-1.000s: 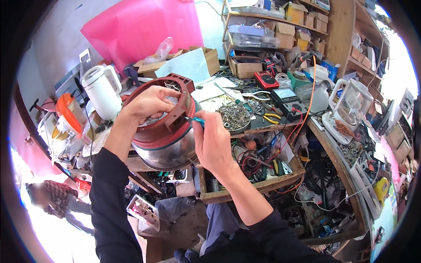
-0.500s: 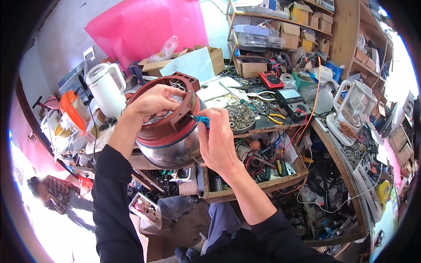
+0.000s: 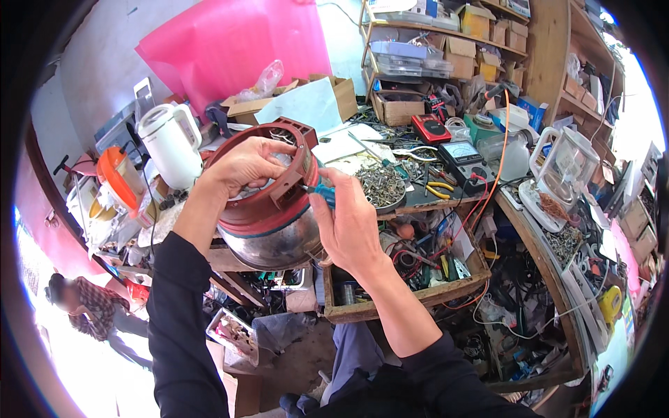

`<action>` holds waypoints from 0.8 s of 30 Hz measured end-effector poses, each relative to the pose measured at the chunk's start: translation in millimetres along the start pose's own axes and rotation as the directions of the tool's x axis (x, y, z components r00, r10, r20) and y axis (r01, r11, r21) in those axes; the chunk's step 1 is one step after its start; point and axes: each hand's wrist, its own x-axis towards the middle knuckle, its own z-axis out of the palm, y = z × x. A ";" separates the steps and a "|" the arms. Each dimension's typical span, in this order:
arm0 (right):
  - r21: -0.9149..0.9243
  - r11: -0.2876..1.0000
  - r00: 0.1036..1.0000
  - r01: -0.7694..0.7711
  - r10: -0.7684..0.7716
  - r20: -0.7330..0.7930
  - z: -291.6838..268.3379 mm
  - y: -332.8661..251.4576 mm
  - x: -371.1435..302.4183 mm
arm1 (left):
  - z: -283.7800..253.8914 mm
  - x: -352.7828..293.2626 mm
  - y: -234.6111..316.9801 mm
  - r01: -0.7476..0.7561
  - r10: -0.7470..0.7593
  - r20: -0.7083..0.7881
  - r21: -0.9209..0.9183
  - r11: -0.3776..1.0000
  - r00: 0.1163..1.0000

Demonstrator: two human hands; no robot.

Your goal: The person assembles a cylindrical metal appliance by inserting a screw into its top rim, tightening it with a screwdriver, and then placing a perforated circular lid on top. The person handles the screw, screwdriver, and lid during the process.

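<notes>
A round appliance, looking like a cooker with a red plastic housing (image 3: 240, 212) above a shiny metal body (image 3: 268, 244), stands tilted at the bench edge. My left hand (image 3: 244, 167) reaches over its open top, fingers bent inside the ring and closed around the red rim near the bracket. In my right hand (image 3: 348, 223) is a screwdriver (image 3: 324, 194) with a teal handle, gripped between thumb and fingers. Its tip meets the side of the red bracket. Whatever lies under my left fingers is mostly hidden.
Right of the cooker sit a dish of screws (image 3: 382, 187), yellow-handled pliers (image 3: 439, 189) and an analog meter (image 3: 461, 155). Below is an open wooden drawer (image 3: 418, 301) of tools. A white jug (image 3: 169, 146) stands left. Another person (image 3: 97, 310) is at the far lower left.
My right hand has turned slightly around the screwdriver, and its thumb and fingers have shifted on the handle. The left hand stays on the housing, almost still.
</notes>
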 end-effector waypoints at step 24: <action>0.089 0.985 0.976 -0.146 0.128 0.177 1.7 7.4 -7.8 | 1.8 1.0 0.4 0.002 -0.002 -0.008 0.015 1.000 1.000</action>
